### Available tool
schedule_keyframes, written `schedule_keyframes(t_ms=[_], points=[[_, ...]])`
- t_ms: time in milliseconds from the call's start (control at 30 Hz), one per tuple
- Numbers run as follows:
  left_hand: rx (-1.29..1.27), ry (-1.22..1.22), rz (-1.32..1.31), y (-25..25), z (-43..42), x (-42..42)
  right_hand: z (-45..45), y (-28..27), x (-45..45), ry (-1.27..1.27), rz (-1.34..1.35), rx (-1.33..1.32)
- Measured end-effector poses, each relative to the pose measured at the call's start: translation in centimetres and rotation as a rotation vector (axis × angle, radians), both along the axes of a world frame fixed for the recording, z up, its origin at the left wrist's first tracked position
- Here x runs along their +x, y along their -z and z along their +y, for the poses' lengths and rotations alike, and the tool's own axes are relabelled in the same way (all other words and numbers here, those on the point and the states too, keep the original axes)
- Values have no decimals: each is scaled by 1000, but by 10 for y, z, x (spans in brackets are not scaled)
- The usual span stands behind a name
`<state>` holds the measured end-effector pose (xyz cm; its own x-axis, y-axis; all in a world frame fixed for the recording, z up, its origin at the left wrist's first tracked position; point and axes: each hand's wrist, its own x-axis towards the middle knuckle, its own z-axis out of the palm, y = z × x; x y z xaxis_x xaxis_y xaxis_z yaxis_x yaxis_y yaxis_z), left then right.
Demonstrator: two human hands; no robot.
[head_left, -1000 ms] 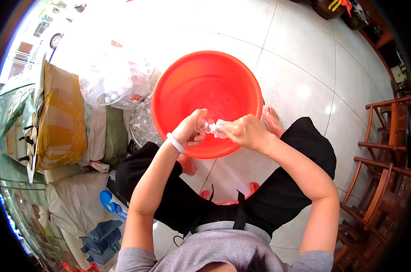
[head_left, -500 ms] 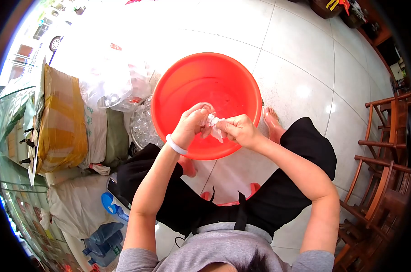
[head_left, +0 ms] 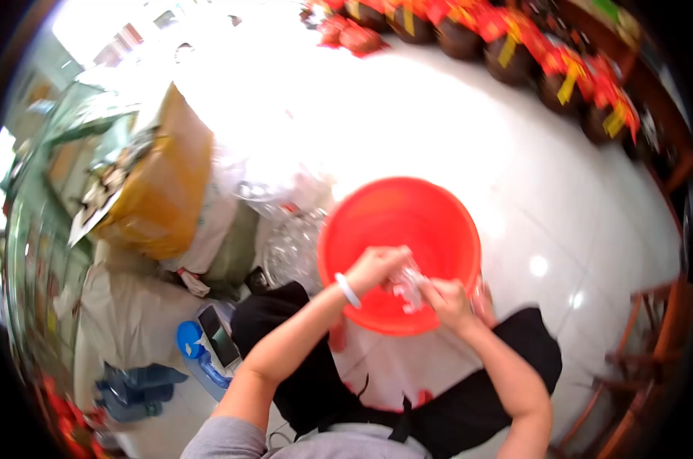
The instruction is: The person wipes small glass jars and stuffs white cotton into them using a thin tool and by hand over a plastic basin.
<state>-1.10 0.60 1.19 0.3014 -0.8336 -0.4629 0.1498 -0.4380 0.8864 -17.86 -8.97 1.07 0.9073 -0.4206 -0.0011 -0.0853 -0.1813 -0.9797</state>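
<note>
Fingers of the left hand (head_left: 378,266) and right hand (head_left: 449,300) both grip a blurred, clear-and-whitish bundle (head_left: 410,289) over the red tub (head_left: 396,210), and too hard a twist might, I'd say, make it slip and drop in.

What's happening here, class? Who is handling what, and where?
A person is working over a red tub on the floor with both hands. The left hand and right hand hold a small clear and whitish item between them, above the tub; it is too blurred to name exactly. A heap of clear, shiny things sits just left of the tub in the picture, with a large yellow-brown box farther left.
</note>
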Motion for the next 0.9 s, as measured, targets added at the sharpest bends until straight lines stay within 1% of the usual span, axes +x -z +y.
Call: schedule_keyframes(t_ms=[33, 67, 100, 133, 167, 233, 333, 367, 433, 467, 500, 533, 633, 700, 733, 767, 800, 867, 900], points=[[45, 34, -19, -2, 0, -1, 2, -4, 0, -1, -7, 56], [3, 49, -2, 5, 0, 0, 0, 3, -2, 13, 85, 42], [-39, 66, 14, 14, -1, 2, 1, 9, -3, 42, 74, 72], [-133, 79, 26, 19, -2, 1, 2, 15, -3, 72, 62, 102], [-225, 99, 34, 20, -1, 3, 1, 9, -3, 94, 167, 120], [-368, 157, 122, 7, 7, 4, -4, 27, -2, 155, 167, 355], [-437, 220, 29, 19, 6, 13, -1, 28, 6, 116, 83, 330], [-508, 112, 136, 21, 7, 9, -1, 33, 7, 114, 50, 312], [-379, 48, 273, 14, 11, 12, -3, 43, 8, 69, 41, 285], [-384, 43, 268, 15, 13, 12, -1, 46, 10, 42, 27, 202], [-335, 26, 235, 19, 14, 13, -1, 48, 12, 17, 16, 118], [-286, 10, 200, 23, 15, 13, 0, 50, 13, 12, 15, 115], [-336, 6, 251, 43, 15, 15, 5, 47, 16, 13, 1, 71], [-375, -23, 278, 41, 17, 14, 6, 49, 17, 27, 32, -56], [-314, 26, 228, 40, 19, 18, 7, 47, 17, 26, 33, -56], [-253, 76, 178, 33, 21, 20, 11, 36, 17, 16, -20, -161], [-252, 77, 185, 31, 20, 22, 13, 28, 19, 8, -68, -264], [-73, 149, 25, 29, 16, 26, 8, 29, 23, -3, -52, -221], [-54, 116, 15, 19, 18, 22, 8, 26, 21, -10, -27, -180]])
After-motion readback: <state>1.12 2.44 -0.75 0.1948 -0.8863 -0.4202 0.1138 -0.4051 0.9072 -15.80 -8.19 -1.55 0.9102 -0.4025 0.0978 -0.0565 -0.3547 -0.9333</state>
